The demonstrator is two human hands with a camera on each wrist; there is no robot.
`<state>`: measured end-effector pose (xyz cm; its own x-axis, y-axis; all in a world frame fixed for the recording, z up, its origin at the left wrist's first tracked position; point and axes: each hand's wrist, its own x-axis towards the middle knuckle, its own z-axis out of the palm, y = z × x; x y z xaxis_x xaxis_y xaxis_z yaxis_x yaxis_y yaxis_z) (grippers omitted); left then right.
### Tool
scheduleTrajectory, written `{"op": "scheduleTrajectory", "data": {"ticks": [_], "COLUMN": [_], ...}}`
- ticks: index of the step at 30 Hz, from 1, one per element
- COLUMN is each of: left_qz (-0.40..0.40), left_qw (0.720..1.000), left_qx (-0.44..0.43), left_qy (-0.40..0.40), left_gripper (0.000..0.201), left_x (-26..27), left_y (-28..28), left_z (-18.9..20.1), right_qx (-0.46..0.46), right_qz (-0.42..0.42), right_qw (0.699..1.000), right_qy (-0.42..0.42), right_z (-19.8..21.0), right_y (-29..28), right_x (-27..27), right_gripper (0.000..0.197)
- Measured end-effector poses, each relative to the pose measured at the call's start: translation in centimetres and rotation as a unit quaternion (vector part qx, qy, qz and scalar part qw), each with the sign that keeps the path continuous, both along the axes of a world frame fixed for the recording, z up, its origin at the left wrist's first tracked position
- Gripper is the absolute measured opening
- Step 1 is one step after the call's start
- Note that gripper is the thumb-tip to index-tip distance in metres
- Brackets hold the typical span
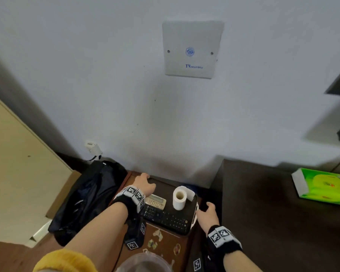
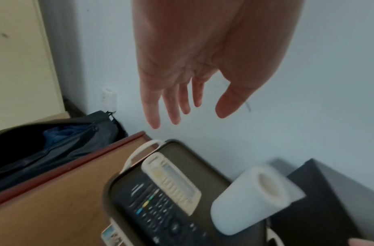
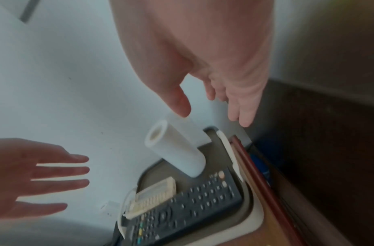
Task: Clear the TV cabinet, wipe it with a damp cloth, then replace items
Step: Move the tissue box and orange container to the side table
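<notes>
Both of my hands hang spread and empty over the tray (image 1: pixel 192 224): my left hand (image 1: pixel 144 186) sits above the tray's far-left corner with fingers straight and fanned, and my right hand (image 1: pixel 208 212) sits just off its right rim, fingers relaxed and thumb apart, neither one gripping anything. I read that stance as a two-sided approach, one hand per white handle, since the tray is too broad and too loaded to lift from one edge. On the tray, the black remote (image 1: pixel 166 218) lies flat along its near side, the cream remote (image 1: pixel 155 201) rests partly across the black one at the tray's left, and the paper roll (image 1: pixel 179 198) stands upright toward the tray's back right, a loose sheet trailing behind it. That roll looks ready to topple if the tray tips, so I would keep it level. The tray itself sits on a brown side table (image 1: pixel 165 244), left of the dark TV cabinet (image 1: pixel 263 203), where a green box (image 1: pixel 322 186) lies well to the tray's right.
</notes>
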<state>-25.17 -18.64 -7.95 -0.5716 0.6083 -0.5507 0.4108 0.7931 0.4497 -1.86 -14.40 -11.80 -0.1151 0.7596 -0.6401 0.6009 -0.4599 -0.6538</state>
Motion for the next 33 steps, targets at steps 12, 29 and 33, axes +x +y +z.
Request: {"op": "scheduleTrajectory", "data": {"ticks": [12, 29, 33], "left_qz": [-0.096, -0.235, -0.305], "left_qw": [0.987, 0.971, 0.946], "left_qx": [0.129, 0.023, 0.007], "left_qy": [-0.016, 0.041, 0.11], "left_gripper": [0.041, 0.062, 0.069], "left_x": [14.6, 45.9, 48.5], "left_y": [8.6, 24.0, 26.0], "left_z": [14.3, 9.3, 7.2], "right_qx": [0.141, 0.292, 0.314], "right_qz": [0.035, 0.116, 0.126], "right_qw": [0.989, 0.931, 0.911], "right_qy": [0.02, -0.183, -0.236], "right_z": [16.0, 14.8, 13.0], "right_y": [7.5, 25.1, 27.5], "right_x": [10.1, 41.1, 44.6], "right_gripper": [0.055, 0.048, 0.081]}}
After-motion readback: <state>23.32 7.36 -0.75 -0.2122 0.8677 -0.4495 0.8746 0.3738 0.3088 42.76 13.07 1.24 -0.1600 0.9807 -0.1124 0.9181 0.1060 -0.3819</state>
